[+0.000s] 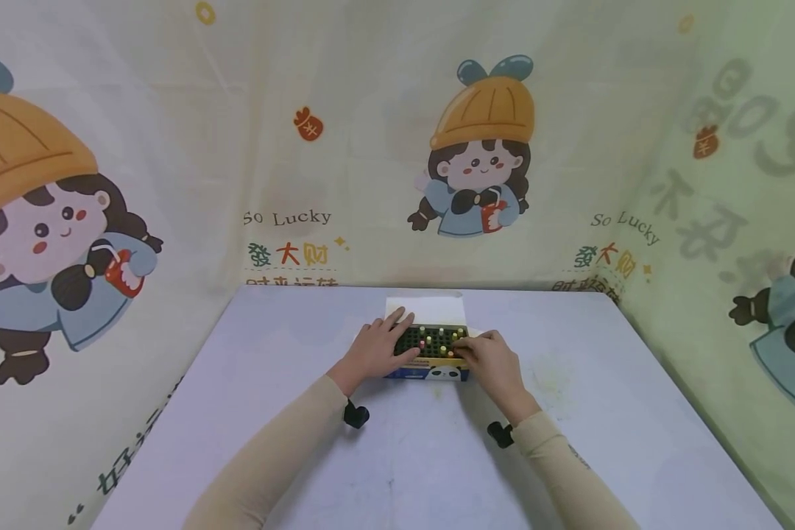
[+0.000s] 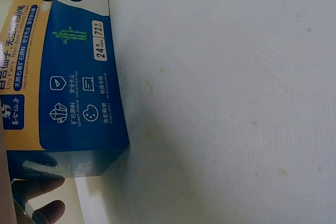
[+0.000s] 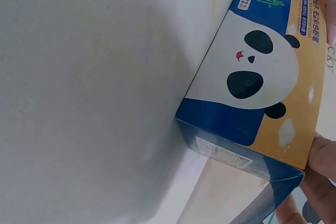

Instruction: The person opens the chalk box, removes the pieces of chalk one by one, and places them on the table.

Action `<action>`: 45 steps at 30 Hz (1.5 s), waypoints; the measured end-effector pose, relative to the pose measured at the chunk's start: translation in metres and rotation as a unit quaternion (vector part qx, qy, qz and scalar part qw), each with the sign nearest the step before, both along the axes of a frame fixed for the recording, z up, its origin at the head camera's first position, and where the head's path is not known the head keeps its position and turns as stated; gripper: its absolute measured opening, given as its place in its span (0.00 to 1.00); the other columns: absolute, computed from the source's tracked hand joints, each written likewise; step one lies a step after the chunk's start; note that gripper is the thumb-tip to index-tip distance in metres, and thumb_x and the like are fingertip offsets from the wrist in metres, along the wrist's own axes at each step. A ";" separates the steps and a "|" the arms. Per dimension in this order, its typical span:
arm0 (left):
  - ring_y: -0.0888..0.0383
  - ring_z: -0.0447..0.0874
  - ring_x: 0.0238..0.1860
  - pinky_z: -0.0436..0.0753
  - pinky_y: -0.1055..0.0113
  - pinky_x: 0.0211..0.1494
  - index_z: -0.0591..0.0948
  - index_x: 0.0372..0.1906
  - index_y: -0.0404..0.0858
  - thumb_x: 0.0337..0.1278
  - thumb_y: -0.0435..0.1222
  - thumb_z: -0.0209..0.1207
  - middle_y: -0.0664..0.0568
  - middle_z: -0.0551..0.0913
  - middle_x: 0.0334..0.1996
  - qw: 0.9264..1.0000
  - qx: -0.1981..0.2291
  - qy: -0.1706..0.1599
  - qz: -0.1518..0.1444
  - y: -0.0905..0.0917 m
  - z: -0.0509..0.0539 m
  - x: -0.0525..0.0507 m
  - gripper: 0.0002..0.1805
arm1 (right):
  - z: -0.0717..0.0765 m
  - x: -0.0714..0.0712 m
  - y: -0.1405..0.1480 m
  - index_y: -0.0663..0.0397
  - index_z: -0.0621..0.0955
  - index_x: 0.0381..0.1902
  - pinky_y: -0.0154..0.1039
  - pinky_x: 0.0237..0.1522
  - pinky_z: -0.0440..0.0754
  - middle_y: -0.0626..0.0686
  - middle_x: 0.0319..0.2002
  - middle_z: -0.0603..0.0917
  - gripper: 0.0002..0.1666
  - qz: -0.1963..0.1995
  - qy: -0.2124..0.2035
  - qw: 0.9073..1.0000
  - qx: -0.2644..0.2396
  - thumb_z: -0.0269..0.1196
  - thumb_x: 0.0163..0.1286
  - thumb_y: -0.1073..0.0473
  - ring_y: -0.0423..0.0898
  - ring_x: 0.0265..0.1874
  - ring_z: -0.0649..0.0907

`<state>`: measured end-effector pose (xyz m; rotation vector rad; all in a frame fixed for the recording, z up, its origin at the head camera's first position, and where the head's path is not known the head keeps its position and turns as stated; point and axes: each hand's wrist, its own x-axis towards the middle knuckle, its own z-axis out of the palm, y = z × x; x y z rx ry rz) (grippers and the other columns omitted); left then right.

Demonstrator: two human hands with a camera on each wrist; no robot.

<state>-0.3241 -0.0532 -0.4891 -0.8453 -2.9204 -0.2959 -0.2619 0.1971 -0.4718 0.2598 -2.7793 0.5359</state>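
A blue and yellow chalk box (image 1: pixel 416 373) with a panda printed on its front stands on the table, its lid folded back. Inside is a dark holder with rows of holes, where several coloured chalk sticks stand upright. My left hand (image 1: pixel 375 350) rests over the box's left end with fingers spread, the thumb along the front rim. At the right end, my right hand (image 1: pixel 498 362) pinches a chalk stick mostly hidden by the fingertips. The left wrist view shows the printed box front (image 2: pixel 79 82); in the right wrist view the panda face (image 3: pixel 252 66) fills the front.
The white lid flap (image 1: pixel 426 310) lies back behind the holder. A pale table (image 1: pixel 391 456) surrounds the box, with faint yellowish marks. Printed cloth (image 1: pixel 371 147) hangs behind and at both sides. A dark device (image 1: pixel 356 414) sits at each wrist.
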 end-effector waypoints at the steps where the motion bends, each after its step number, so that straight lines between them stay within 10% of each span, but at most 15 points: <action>1: 0.38 0.70 0.72 0.74 0.41 0.66 0.54 0.85 0.53 0.72 0.69 0.43 0.51 0.52 0.84 1.000 0.000 0.000 0.000 0.000 -0.001 0.000 0.45 | 0.001 0.000 -0.001 0.42 0.92 0.47 0.47 0.34 0.84 0.44 0.35 0.90 0.09 -0.001 -0.002 1.000 0.002 0.69 0.73 0.53 0.50 0.46 0.81; 17: 0.39 0.72 0.68 0.74 0.43 0.61 0.49 0.85 0.51 0.71 0.71 0.44 0.58 0.47 0.85 1.000 0.004 -0.019 -0.013 -0.006 -0.002 -0.005 0.48 | 0.003 -0.003 -0.006 0.43 0.91 0.43 0.44 0.31 0.82 0.45 0.32 0.88 0.06 -0.004 -0.013 1.000 -0.001 0.69 0.73 0.53 0.49 0.43 0.80; 45: 0.35 0.70 0.71 0.72 0.38 0.66 0.51 0.85 0.52 0.70 0.70 0.46 0.61 0.49 0.84 1.000 0.017 -0.020 -0.017 -0.003 -0.006 -0.005 0.48 | -0.007 -0.001 -0.003 0.45 0.84 0.44 0.60 0.57 0.69 0.49 0.31 0.90 0.04 0.004 0.050 0.998 0.021 0.64 0.76 0.54 0.53 0.40 0.79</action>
